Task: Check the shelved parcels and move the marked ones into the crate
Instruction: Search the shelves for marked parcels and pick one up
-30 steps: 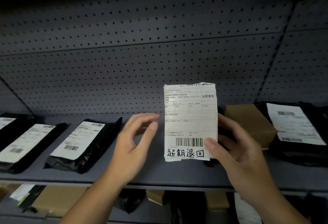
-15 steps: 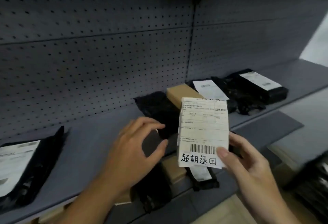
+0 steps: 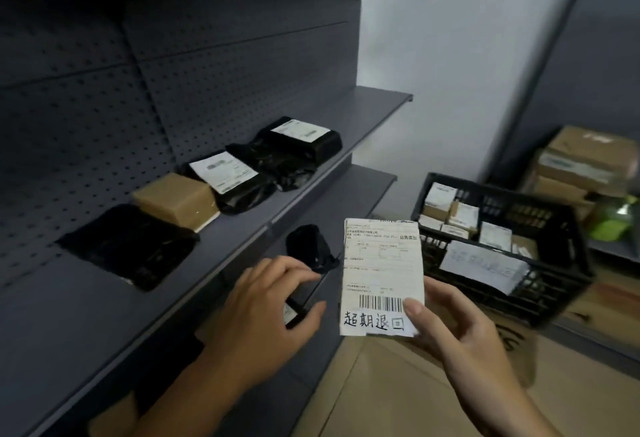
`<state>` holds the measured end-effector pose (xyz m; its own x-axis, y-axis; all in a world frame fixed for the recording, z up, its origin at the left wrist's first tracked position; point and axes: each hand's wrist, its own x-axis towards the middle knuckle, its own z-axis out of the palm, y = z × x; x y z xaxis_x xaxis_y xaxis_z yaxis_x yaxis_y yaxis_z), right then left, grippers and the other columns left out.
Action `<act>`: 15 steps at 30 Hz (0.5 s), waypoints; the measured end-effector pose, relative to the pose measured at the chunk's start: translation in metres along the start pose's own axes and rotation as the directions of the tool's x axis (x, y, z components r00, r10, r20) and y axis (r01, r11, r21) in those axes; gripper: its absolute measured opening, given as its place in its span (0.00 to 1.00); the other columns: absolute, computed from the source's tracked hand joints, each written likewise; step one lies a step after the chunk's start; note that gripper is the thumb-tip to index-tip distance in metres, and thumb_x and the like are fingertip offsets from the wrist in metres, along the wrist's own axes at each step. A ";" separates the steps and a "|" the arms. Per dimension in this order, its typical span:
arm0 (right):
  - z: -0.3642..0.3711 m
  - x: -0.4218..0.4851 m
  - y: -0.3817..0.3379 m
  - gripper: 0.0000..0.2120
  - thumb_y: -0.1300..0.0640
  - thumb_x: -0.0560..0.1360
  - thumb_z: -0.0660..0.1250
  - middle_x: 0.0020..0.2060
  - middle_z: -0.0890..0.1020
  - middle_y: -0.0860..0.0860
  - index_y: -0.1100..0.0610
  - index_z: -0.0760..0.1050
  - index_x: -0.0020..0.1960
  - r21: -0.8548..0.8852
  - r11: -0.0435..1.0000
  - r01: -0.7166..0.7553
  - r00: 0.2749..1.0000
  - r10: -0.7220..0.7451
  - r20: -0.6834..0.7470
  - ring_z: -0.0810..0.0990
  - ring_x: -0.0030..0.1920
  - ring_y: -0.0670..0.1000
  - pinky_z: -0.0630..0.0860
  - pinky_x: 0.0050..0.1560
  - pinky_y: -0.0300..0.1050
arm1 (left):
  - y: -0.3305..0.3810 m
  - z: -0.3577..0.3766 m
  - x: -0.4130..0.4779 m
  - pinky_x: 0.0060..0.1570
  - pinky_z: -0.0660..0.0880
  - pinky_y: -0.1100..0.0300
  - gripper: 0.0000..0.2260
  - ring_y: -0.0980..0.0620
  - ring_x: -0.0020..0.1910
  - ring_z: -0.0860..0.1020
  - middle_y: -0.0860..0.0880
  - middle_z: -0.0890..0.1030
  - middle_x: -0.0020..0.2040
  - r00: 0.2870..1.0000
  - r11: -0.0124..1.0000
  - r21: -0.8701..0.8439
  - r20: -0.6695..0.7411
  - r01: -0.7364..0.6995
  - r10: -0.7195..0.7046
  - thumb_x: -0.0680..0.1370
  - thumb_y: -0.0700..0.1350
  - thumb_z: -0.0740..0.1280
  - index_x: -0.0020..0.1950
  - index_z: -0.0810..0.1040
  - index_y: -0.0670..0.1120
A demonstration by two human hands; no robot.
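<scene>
Marked parcel point(image 3: 381, 274) held upright in the right hand point(image 3: 460, 343), between the shelf point(image 3: 69, 325) and the crate point(image 3: 547, 294).

The parcel is a flat rectangle faced with a white paper label: fine print, a barcode, and bold handwritten black characters along its bottom edge. The right hand pinches its lower right corner, with the thumb point(image 3: 415, 312) flat on the label and the fingers behind. The left hand point(image 3: 263, 319) hangs just left of the parcel, fingers loosely curled, holding nothing, over the front edge of the grey metal shelf. On that shelf, backed by perforated panel, lie a glossy black poly bag point(image 3: 131, 246), a matte brown cardboard box point(image 3: 175, 198) and two more crinkled black bags with white labels. The crate, black lattice plastic holding small labelled boxes, sits beyond the parcel to the right.
</scene>
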<state>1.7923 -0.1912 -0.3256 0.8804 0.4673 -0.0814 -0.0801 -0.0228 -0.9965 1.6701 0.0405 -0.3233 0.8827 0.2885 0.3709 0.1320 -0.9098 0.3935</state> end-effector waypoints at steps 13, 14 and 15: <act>-0.181 0.080 0.011 0.25 0.48 0.63 0.77 0.51 0.87 0.45 0.50 0.83 0.59 0.057 0.997 -0.061 0.965 0.074 -0.252 0.88 0.48 0.47 0.82 0.53 0.51 | 0.127 0.137 0.155 0.56 0.70 0.61 0.14 0.63 0.55 0.74 0.65 0.75 0.53 0.978 0.981 -0.091 0.101 -0.174 0.183 0.77 0.61 0.66 0.60 0.78 0.59; -0.191 0.088 0.012 0.25 0.48 0.63 0.77 0.52 0.87 0.45 0.51 0.82 0.59 0.060 0.996 -0.069 0.962 0.083 -0.261 0.88 0.49 0.47 0.82 0.55 0.53 | 0.133 0.147 0.164 0.56 0.70 0.60 0.13 0.63 0.55 0.74 0.65 0.75 0.54 0.976 0.979 -0.096 0.108 -0.180 0.190 0.77 0.61 0.66 0.60 0.78 0.59; -0.201 0.096 0.014 0.25 0.48 0.63 0.77 0.52 0.88 0.45 0.51 0.82 0.59 0.061 0.995 -0.077 0.959 0.091 -0.267 0.87 0.49 0.47 0.82 0.56 0.54 | 0.138 0.156 0.173 0.56 0.71 0.59 0.13 0.62 0.55 0.75 0.64 0.75 0.54 0.973 0.978 -0.098 0.118 -0.185 0.196 0.77 0.61 0.66 0.60 0.78 0.59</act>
<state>1.9700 -0.3240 -0.3513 0.9621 0.2104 -0.1732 -0.1761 -0.0048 -0.9844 1.9117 -0.0818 -0.3364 0.9385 0.0673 0.3386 -0.0783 -0.9137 0.3987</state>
